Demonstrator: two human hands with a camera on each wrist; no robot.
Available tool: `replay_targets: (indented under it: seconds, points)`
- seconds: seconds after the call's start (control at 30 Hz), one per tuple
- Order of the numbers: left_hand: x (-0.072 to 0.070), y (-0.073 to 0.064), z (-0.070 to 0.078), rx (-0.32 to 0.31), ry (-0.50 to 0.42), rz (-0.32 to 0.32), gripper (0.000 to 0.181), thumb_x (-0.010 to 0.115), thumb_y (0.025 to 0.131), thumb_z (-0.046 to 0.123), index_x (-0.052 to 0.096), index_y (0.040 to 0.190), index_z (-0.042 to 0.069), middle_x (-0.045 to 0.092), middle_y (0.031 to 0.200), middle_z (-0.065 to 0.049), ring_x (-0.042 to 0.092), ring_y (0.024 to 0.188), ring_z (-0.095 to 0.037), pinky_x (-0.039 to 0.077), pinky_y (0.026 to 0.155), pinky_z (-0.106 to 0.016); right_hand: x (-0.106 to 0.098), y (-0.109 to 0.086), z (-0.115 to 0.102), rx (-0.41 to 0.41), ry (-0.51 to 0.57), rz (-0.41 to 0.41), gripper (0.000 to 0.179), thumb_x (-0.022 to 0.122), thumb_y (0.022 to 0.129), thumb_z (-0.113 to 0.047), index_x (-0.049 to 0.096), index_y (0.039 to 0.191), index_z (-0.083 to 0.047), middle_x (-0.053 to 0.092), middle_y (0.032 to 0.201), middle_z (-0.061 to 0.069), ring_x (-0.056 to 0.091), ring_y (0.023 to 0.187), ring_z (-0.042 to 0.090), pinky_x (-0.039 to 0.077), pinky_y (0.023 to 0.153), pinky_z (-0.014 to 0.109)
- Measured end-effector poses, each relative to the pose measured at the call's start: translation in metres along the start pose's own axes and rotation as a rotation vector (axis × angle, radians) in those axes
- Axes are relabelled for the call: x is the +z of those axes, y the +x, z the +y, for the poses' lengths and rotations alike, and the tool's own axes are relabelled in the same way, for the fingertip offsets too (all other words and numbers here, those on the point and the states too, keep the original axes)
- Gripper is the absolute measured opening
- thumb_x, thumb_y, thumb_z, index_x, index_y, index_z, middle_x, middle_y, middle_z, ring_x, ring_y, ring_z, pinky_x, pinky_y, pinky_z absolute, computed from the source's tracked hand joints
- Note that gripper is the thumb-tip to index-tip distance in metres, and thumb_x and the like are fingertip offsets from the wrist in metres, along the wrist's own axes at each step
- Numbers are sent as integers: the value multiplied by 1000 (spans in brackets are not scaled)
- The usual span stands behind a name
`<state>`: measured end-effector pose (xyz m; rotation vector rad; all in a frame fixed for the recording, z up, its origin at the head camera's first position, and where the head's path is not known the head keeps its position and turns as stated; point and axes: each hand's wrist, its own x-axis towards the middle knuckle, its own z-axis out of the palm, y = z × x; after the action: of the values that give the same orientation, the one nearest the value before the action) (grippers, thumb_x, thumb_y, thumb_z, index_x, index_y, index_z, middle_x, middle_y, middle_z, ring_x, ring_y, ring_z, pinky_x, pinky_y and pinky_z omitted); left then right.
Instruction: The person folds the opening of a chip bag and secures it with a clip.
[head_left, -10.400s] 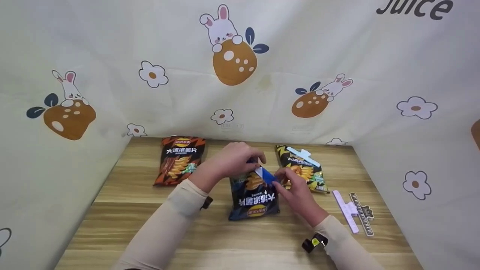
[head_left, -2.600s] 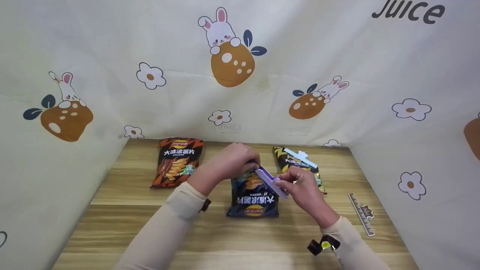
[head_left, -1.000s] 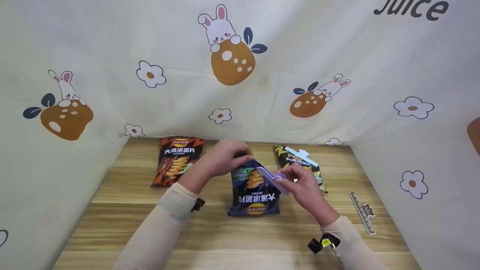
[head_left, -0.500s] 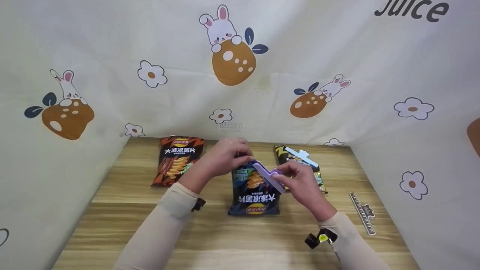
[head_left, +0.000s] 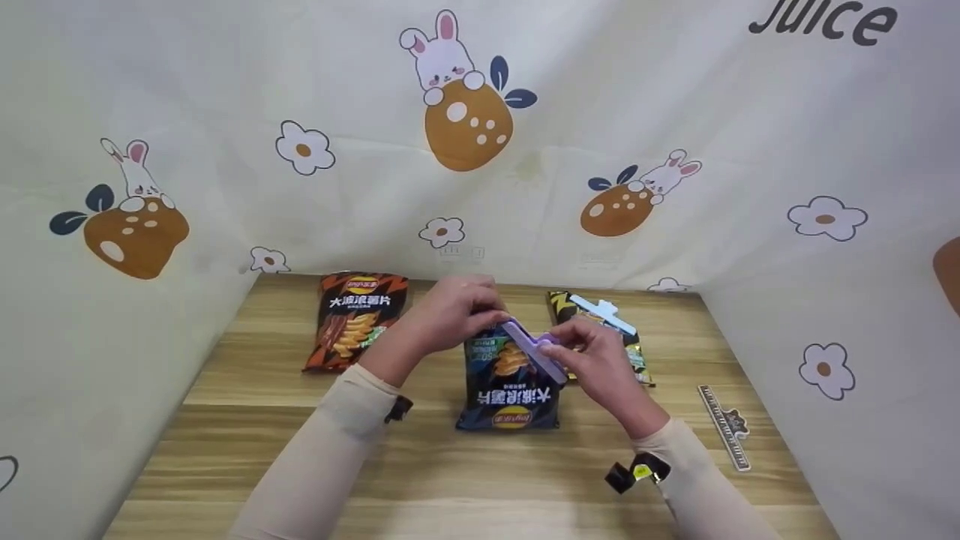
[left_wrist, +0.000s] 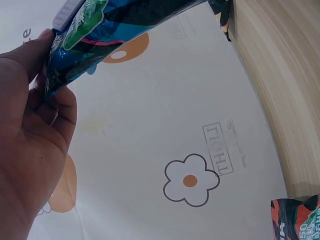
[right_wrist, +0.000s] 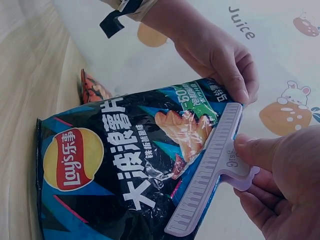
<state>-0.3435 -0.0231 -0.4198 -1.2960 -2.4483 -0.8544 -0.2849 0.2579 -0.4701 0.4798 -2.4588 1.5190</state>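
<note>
A blue and black bag of chips (head_left: pixel 510 397) stands at the middle of the table, its printing upside down in the head view. My left hand (head_left: pixel 461 311) pinches the bag's upper left corner; the left wrist view shows thumb and fingers (left_wrist: pixel 40 55) on that corner. Along the slanted folded top edge lies a lilac bag clip (right_wrist: pixel 205 170), its long bar across the front of the bag. My right hand (head_left: pixel 600 364) pinches the clip's handle between thumb and fingers. The clip's far bar is hidden behind the bag.
An orange and black chip bag (head_left: pixel 356 322) lies at the back left of the wooden table (head_left: pixel 247 442). At the back right, a yellow and black chip bag (head_left: pixel 637 360) bears a light blue clip (head_left: pixel 604 313). A black-and-white patterned clip (head_left: pixel 724 427) lies near the right edge.
The lilac clip has left the table's right side and come onto the bag's folded edge in my right hand. Over the last second it slid up and left, closer to my left hand.
</note>
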Motion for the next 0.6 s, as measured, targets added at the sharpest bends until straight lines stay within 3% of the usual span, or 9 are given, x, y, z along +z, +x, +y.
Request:
replay_targets:
  seconds: [0.43,0.5,0.6]
  points:
    - [2,-1,0,-59,-16,-2,16,76,107,28,83,106,14,70,99,3,64,89,-15,58,79,-34,1,1,7,-1,39,-35,16,87,98,-17,79,112,-18,74,103,1,68,89,26,59,73,34]
    - [4,-3,-1,-83,-48,3,17,75,108,30,82,108,14,70,100,3,64,91,-15,58,81,-35,1,1,8,-10,43,-34,16,87,98,-17,79,112,-17,74,102,2,68,89,26,59,73,35]
    - [6,-7,-4,-153,-173,9,21,75,108,33,80,116,14,72,103,3,66,94,-15,59,84,-37,2,1,8,-24,52,-30,16,87,97,-15,80,111,-15,75,101,2,68,89,25,59,74,35]
